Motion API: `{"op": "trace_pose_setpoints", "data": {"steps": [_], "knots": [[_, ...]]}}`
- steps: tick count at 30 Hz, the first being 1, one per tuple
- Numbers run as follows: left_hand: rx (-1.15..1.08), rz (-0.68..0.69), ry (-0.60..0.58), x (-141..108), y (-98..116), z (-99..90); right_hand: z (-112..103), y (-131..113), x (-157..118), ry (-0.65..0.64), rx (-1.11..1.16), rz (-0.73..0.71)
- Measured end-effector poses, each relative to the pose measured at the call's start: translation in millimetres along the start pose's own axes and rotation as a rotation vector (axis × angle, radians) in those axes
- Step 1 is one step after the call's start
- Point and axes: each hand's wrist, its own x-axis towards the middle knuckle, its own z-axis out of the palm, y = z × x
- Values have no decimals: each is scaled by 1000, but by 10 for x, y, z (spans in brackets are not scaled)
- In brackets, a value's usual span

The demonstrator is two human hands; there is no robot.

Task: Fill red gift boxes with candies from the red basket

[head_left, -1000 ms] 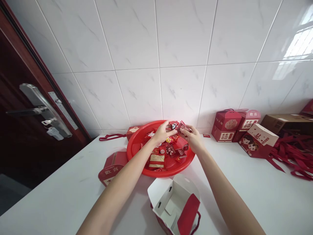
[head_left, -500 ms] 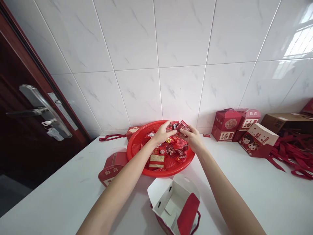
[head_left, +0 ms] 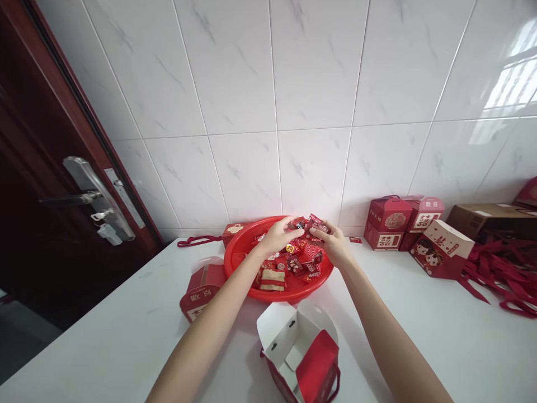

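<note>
My right hand (head_left: 335,244) pinches a red wrapped candy (head_left: 316,224) over the back of a round red plastic basket (head_left: 298,293). Close beside it, my left hand (head_left: 279,237) has its thumb and fingers around a small dark-red candy packet (head_left: 298,224), partly hidden by the fingers. Several more candies lie in the basket, among them a gold-and-red packet (head_left: 272,280). In front of the basket stands an open red gift box (head_left: 318,359) with a white inside, its flaps spread and a dark red cord handle at its side.
A closed red box (head_left: 204,288) sits left of the basket, with another red box (head_left: 233,231) behind it. On the right are stacked red boxes (head_left: 388,222), a tilted box (head_left: 440,249), a cardboard carton (head_left: 486,219) and red ribbons (head_left: 499,274). A tiled wall borders the table.
My hands have drawn slightly apart, with the left moving off the candy in the right hand. The whole view has shifted a little; the basket and boxes stay put.
</note>
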Motion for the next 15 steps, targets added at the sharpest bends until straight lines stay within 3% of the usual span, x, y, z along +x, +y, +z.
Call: {"op": "trace_pose_setpoints", "data": {"steps": [3, 8, 11, 15], "knots": [[106, -28, 103, -294, 87, -54, 15, -143, -32, -34, 5, -4], [217, -6, -40, -990, 245, -94, 152, -536, -266, -155, -21, -82], [353, 2, -176, -1328, 374, -57, 272, -751, -494, -325, -98, -88], [670, -61, -330, -1576, 561, -11, 420, -895, -759, -668, -242, 33]]}}
